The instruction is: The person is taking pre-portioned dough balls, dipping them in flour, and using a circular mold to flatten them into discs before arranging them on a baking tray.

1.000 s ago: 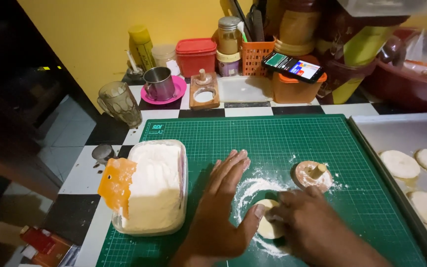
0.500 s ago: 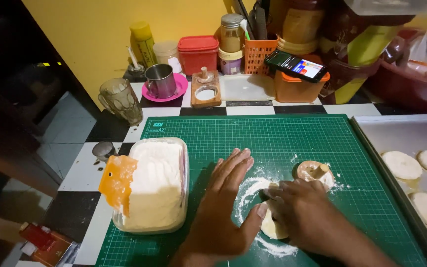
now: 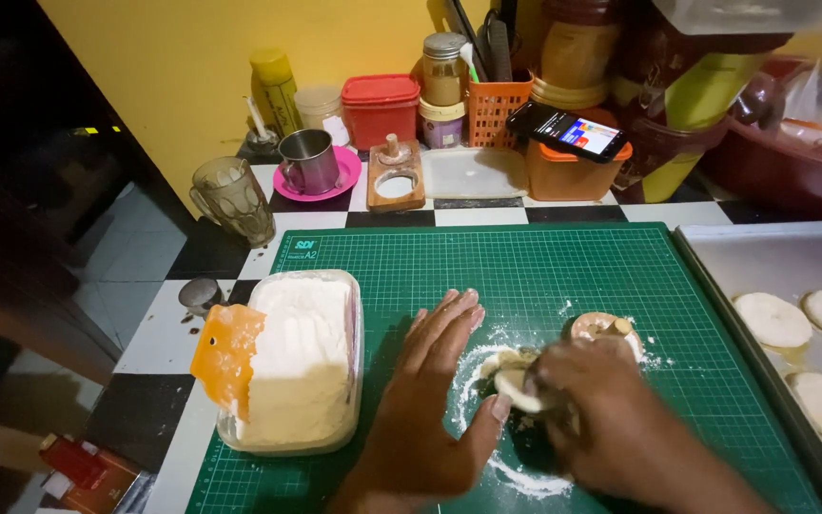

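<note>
At the far left, near the mat's edge, stood a glass mug (image 3: 232,198), and below it a clear tub of flour (image 3: 302,360) with an orange scraper (image 3: 225,354) lying across its left rim. The tub sat on the green cutting mat (image 3: 544,271). Next came the left hand (image 3: 430,390), flat on the mat with its fingers spread and straight, holding nothing, its thumb just beside the dough. The small piece of dough (image 3: 516,385) lay in a patch of white flour near the middle of the mat. The right hand (image 3: 606,419) was blurry, and its fingers were closed around the dough. The dough looked like a small lump with its long side running left to right, though the hand hid most of it. It could stick to the mat or tear if the hand pressed too hard where the flour was thin. Just behind the hand sat a round wooden stamp (image 3: 606,328), and at the far right a metal tray (image 3: 715,262) held flat dough rounds (image 3: 773,319).
</note>
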